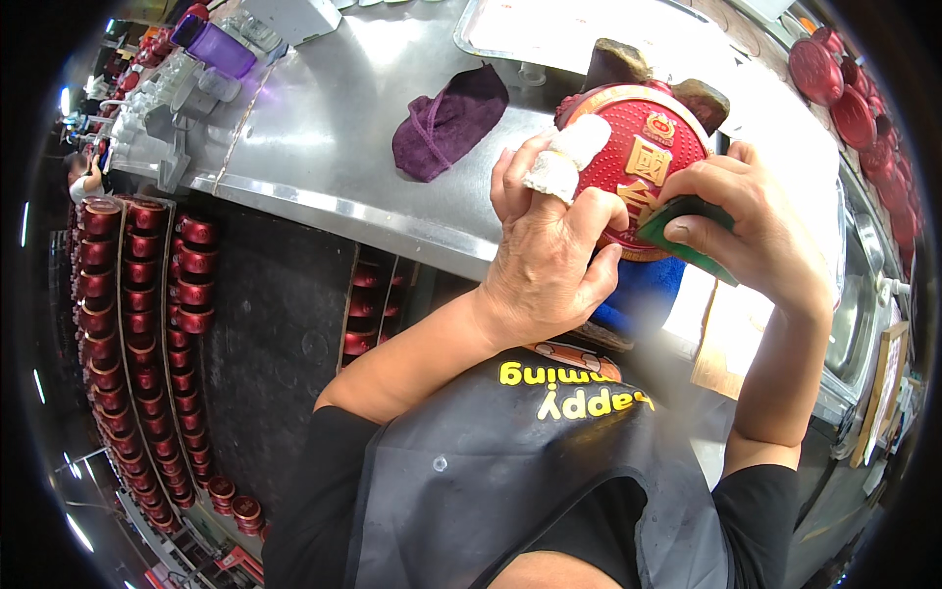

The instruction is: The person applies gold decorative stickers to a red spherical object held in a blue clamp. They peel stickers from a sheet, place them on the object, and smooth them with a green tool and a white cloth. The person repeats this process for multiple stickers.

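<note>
A red round container with a gold rim band and raised gold characters tilts toward me over the steel bench. My left hand grips its left side, fingers curled, with white wrapping on some fingertips against the studded face. Pinched in my right hand is a thin, curved green pad, touching the lower right of the face near the rim. A blue cloth lies beneath the container's near edge. Two dark, worn blocks sit by its far side. The container's underside is hidden.
A crumpled purple cloth lies on the steel bench to the left. A purple bottle stands farther back. Racks of red containers fill the left; more red round pieces and a sink are at right.
</note>
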`<state>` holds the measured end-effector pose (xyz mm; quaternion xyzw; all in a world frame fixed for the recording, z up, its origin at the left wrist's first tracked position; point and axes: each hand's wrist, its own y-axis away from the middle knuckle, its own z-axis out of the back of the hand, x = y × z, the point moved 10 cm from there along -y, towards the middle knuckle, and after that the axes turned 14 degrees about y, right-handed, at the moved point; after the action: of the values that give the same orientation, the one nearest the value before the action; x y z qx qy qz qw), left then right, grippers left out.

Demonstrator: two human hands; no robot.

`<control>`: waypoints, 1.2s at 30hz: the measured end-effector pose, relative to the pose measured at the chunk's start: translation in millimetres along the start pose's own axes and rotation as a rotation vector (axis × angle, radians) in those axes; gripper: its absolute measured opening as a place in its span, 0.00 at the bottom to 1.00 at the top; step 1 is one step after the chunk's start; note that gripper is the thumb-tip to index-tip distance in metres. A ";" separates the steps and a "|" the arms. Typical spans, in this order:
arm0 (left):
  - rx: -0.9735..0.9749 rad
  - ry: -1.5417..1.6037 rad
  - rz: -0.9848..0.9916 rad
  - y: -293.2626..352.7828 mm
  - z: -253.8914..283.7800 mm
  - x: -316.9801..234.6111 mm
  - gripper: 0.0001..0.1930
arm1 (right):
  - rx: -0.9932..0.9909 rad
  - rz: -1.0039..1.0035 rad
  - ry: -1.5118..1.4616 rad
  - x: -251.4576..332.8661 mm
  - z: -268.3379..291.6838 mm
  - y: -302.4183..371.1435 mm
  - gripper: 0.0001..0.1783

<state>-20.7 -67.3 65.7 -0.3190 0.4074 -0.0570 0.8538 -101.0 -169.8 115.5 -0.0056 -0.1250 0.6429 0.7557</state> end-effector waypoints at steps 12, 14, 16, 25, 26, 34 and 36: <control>0.239 -0.178 -0.095 -17.5 -8.5 -17.4 0.12 | -0.119 -0.176 -0.047 -5.1 -5.7 49.8 0.15; 0.266 -0.189 -0.105 -19.4 -8.4 -16.8 0.13 | -0.139 -0.188 -0.016 -2.8 -6.0 54.8 0.15; 0.300 -0.201 -0.114 -20.2 -10.6 -16.1 0.13 | -0.172 -0.207 -0.054 -1.3 -6.1 58.9 0.15; 0.364 -0.234 -0.174 -18.8 -15.9 -14.9 0.14 | -0.322 -0.398 -0.243 -2.7 -19.2 78.9 0.13; 0.359 -0.227 -0.181 -18.6 -15.2 -16.1 0.15 | -0.341 -0.435 -0.275 -3.7 -22.8 82.0 0.12; 0.306 -0.189 -0.073 -16.5 -5.3 -6.7 0.13 | -0.430 -0.595 -0.337 -15.6 -47.3 94.3 0.10; 0.186 -0.149 -0.193 -7.1 10.3 -20.6 0.08 | -0.446 -0.606 -0.319 -17.3 -49.6 96.2 0.10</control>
<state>-25.6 -60.4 88.3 -0.2795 0.3035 -0.1523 0.8981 -187.1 -162.4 48.0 -0.0322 -0.3729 0.3411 0.8623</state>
